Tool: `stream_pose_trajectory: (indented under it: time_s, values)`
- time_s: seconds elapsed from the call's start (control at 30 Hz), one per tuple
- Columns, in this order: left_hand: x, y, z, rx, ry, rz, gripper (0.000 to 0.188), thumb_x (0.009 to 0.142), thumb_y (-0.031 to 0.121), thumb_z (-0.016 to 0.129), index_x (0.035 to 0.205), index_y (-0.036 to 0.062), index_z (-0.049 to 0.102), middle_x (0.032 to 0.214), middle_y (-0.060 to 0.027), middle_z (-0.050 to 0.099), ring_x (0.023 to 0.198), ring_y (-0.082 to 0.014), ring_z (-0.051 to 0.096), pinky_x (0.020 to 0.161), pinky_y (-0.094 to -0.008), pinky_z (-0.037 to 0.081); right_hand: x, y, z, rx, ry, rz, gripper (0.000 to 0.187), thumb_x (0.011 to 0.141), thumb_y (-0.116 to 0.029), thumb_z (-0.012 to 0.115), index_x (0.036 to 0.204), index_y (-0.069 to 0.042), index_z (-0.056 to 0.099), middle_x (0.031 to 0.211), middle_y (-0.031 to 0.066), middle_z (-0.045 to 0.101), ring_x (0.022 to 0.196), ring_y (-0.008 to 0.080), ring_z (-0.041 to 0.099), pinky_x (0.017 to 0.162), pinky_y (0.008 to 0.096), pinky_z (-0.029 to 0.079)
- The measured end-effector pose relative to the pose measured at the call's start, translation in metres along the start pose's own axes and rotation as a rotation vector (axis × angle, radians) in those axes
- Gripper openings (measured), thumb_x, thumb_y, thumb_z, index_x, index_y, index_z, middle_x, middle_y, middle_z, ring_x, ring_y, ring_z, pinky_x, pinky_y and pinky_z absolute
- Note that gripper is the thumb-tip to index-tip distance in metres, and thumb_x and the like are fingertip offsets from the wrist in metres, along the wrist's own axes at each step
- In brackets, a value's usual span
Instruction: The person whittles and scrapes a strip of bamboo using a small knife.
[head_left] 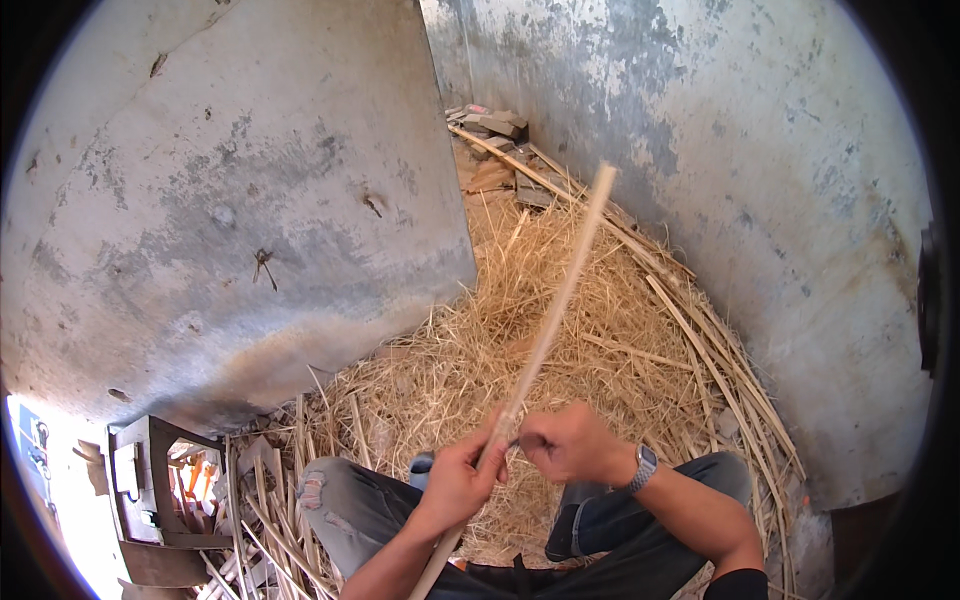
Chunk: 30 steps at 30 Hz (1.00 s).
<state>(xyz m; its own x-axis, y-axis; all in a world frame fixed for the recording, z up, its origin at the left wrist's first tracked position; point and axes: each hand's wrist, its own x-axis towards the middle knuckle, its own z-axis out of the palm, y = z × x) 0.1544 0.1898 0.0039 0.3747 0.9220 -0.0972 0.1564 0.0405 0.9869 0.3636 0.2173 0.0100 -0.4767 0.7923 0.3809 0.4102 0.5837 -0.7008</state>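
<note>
A long, pale strip of bamboo or wood slants up and away from my lap, its far end raised above the shavings. My left hand is wrapped round it low down, and its near end passes beside my left forearm. Just right of that grip, my right hand is closed in a fist, slightly blurred. A small dark piece shows between this fist and the strip, but its kind cannot be made out. On my right wrist sits a metal watch.
Curly shavings cover the ground around my bent legs. Long strips lie along the right wall; more strips lie at left. A worn grey panel stands left, near a dark frame. Broken bricks lie far back.
</note>
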Motion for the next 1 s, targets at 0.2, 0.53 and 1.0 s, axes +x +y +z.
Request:
stream_pose_trajectory:
  time_s: [0.2,0.53,1.0]
  values:
    - [0.013,-0.003,-0.052,-0.239,0.28,-0.094,0.047,0.109,0.022,0.051,0.151,0.0041,0.043,0.066,-0.0014,0.056,0.044,-0.0061,0.047,0.041,-0.0209,0.039,-0.006,-0.009,-0.001,0.239,0.086,0.17,0.013,0.088,-0.015,0.077,0.085,-0.008,0.066,0.053,-0.0006,0.051,0.043,0.0092,0.047,0.044,0.0267,0.036]
    - [0.0,0.003,-0.026,-0.355,-0.008,-0.1,0.047,0.109,0.02,0.051,0.152,0.0056,0.042,0.063,-0.0024,0.054,0.043,-0.006,0.044,0.041,-0.0201,0.038,-0.004,0.001,-0.034,0.316,0.311,0.449,0.024,0.091,-0.021,0.079,0.1,-0.002,0.068,0.059,-0.0086,0.038,0.053,0.0014,0.034,0.05,0.0223,0.029]
    - [-0.002,-0.003,0.006,-0.284,-0.187,-0.109,0.053,0.108,0.016,0.052,0.158,0.0065,0.035,0.07,0.0005,0.057,0.051,-0.0027,0.047,0.047,-0.0185,0.039,-0.004,0.003,-0.011,0.535,0.347,0.506,0.035,0.097,-0.017,0.073,0.07,-0.003,0.057,0.061,-0.0059,0.046,0.058,0.0027,0.037,0.05,0.0247,0.031]
